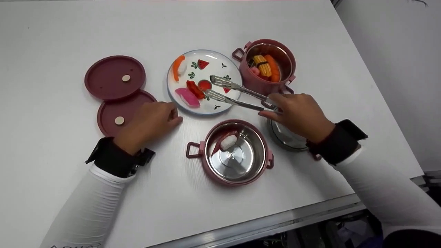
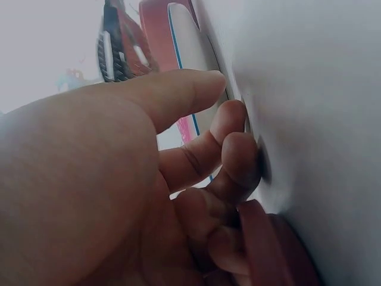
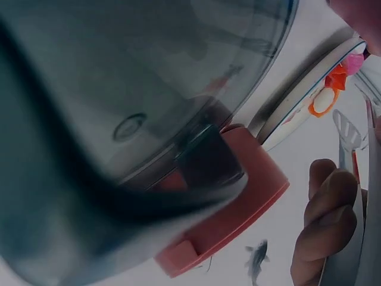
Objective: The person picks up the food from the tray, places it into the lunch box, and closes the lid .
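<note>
My right hand (image 1: 299, 113) grips slotted metal tongs (image 1: 248, 91), their parted ends over a white patterned plate (image 1: 213, 58). Nothing is between the tong ends. On the plate lie toy sushi: an orange-topped piece (image 1: 177, 69), a red piece (image 1: 195, 90) and a pink piece (image 1: 187, 97). In front stands a pink pot (image 1: 220, 179) with a steel inside, holding a red-and-white sushi piece (image 1: 228, 141). My left hand (image 1: 151, 119) holds nothing; its fingers are loosely curled beside the plate, over the nearer maroon lid (image 1: 110, 117).
A second pink pot (image 1: 255, 84) at the plate's right contains a yellow sushi piece (image 1: 262, 65), an orange one (image 1: 274, 69) and more. Another maroon lid (image 1: 110, 77) overlaps the nearer one. Under my right hand is a clear-topped lid (image 1: 289, 136), partly hidden.
</note>
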Motion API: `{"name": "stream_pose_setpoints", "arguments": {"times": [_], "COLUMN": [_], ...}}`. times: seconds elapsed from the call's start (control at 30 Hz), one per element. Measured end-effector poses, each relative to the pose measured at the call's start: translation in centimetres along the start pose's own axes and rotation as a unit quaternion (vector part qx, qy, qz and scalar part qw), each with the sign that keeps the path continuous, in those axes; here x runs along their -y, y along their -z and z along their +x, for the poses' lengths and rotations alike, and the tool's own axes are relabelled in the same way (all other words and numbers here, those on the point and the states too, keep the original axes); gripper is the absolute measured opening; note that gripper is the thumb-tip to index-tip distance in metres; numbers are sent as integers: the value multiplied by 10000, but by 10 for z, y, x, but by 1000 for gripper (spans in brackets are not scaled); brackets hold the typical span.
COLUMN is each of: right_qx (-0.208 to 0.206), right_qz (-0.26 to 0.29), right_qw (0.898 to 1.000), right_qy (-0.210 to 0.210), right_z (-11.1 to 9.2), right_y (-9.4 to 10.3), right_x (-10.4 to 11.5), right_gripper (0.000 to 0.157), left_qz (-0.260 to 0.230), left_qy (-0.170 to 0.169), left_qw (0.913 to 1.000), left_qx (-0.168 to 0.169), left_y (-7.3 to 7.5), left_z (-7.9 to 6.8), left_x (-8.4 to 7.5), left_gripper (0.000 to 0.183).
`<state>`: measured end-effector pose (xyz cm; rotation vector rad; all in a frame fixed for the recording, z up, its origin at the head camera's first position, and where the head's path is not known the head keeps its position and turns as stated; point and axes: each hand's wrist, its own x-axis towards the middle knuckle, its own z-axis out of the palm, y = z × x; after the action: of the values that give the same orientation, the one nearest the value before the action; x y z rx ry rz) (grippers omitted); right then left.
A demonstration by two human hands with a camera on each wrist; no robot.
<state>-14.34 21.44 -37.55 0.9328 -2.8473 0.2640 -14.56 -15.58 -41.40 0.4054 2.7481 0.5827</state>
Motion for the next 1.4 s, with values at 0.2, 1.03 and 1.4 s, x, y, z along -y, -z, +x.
{"name": "stream_pose_setpoints", "arguments": {"times": [0.2, 1.03, 1.4], "right_qx": [220, 1026, 648], "right_qz": [29, -30, -11], "right_qw": [9998, 9938, 9974], "right_qy": [-3, -421, -301], "right_z": [17, 46, 45], "right_y": [-2, -7, -13], "right_x": [8, 21, 27], "right_gripper": [40, 45, 36], "left_qz": [164, 155, 221], "left_qy": [-124, -151, -219], "left_qw": [9998, 9997, 9993], "left_qx": [-34, -106, -215], "left_y": [1, 0, -3], "left_z": [0, -1, -1], "left_x": [0, 2, 2], "left_gripper": [20, 22, 24]}}
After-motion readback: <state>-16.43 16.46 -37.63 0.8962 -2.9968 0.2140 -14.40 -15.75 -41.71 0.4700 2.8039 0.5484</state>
